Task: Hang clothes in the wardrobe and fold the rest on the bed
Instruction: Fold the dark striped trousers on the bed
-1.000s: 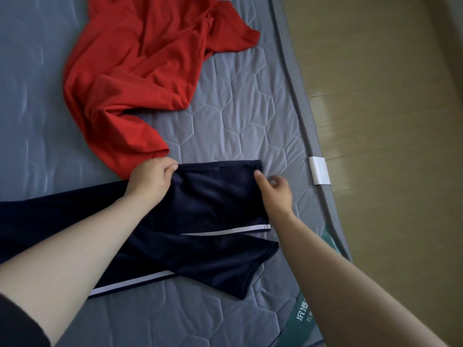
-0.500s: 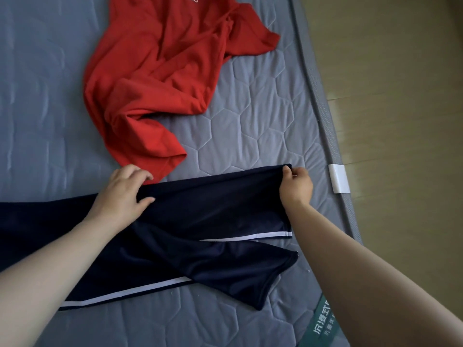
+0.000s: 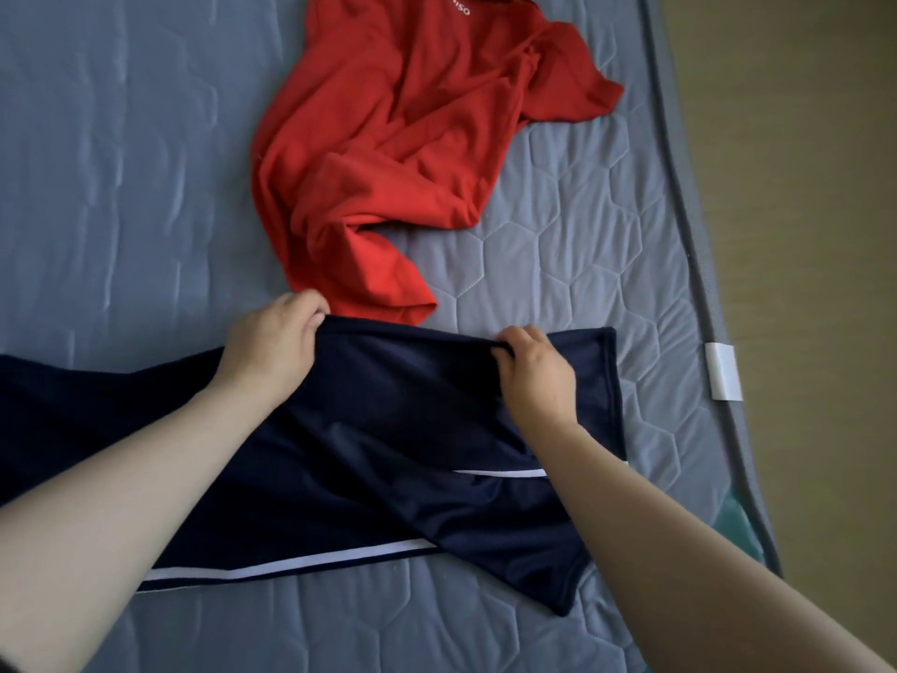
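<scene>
Left hand (image 3: 272, 349) and right hand (image 3: 534, 378) pinch the navy trousers (image 3: 388, 429) along their far edge — red shirt (image 3: 388, 138) crumpled just beyond.

On my feed I see 2 arms, both bare from the wrist to the frame's lower edge. The left forearm (image 3: 121, 502) is broad and smooth, narrowing toward the wrist; the right forearm (image 3: 679, 551) has the same shape and lies in more shade. The left hand (image 3: 272, 347) and right hand (image 3: 534, 376) are bare, with rounded backs and short fingers. At the bottom left corner sits 1 sliver of dark fabric (image 3: 4, 668), too small to identify.
</scene>
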A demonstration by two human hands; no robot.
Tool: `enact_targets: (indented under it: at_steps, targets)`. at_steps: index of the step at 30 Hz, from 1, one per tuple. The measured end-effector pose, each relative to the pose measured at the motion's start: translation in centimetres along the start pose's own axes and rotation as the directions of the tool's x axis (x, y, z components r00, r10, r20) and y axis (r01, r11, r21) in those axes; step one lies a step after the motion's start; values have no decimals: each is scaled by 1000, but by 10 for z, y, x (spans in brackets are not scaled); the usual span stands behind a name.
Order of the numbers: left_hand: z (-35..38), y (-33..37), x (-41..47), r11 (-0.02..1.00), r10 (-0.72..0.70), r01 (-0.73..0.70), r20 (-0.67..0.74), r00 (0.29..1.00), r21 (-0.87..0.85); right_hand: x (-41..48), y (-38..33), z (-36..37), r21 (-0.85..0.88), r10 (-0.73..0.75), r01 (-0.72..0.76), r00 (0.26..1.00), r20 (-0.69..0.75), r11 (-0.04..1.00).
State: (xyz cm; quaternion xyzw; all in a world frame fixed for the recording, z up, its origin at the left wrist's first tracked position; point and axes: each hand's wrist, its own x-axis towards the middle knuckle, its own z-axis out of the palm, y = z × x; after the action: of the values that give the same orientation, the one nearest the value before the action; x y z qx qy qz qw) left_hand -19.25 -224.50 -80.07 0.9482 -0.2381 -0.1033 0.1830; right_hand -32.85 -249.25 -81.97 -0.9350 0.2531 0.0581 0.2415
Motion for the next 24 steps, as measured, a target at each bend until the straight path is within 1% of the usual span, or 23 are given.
enact_targets:
  at_steps: [1, 2, 4, 5, 6, 8, 10, 12, 13, 14, 16, 18, 19, 22, 24]
  targets:
    - [-1, -3, 9, 1000, 1, -1, 24, 1000, -6, 5, 0, 1, -14, 42, -42, 999, -1, 999]
    - [0, -7, 18, 1000, -10, 11, 78, 997, -7, 10, 0, 1, -37, 72, -71, 997, 10, 997]
    - [5, -13, 27, 998, -61, 61, 208, 976, 10, 19, 0, 1, -92, 116, -113, 993, 28, 989]
    - [9, -15, 27, 996, -86, 86, 235, 968, 12, 22, 0, 0, -110, 145, -142, 989, 25, 984]
    - [13, -16, 25, 994, -103, 108, 225, 969, -9, 24, 0, 0, -123, 174, -171, 984, 19, 978]
    - [15, -17, 16, 989, -114, 126, 131, 985, -83, 25, 0, 0, -151, 213, -210, 977, 7, 966]
    - [11, -17, 2, 992, -56, 60, 37, 998, -111, 19, 0, -1, -150, 230, -229, 973, -14, 962]
    - [2, -19, -10, 996, 24, -28, -35, 999, -91, 9, -2, -3, -84, 228, -234, 971, -74, 969]
    - [-3, -19, -18, 994, 40, -43, -27, 999, -102, 1, -4, -3, -40, 205, -210, 973, -109, 977]
    - [-6, -19, -26, 991, 59, -57, 14, 998, -119, -8, -6, -4, 6, 157, -157, 978, -135, 988]
    - [-10, -21, -44, 983, 145, -127, 138, 980, -133, -31, -11, -4, 86, 22, -12, 992, -121, 996]
    - [-11, -23, -62, 974, 212, -189, 218, 953, -122, -60, -16, -2, 139, -64, 66, 998, -18, 988]
    - [-11, -25, -68, 974, 216, -192, 245, 945, -116, -74, -19, 0, 158, -86, 77, 995, 46, 984]
    - [-8, -24, -76, 985, 174, -162, 350, 920, -65, -104, -31, 6, 164, -133, 101, 971, 201, 981]
    - [-7, -23, -76, 990, 140, -139, 376, 916, -32, -116, -45, 11, 98, -159, 138, 954, 252, 986]
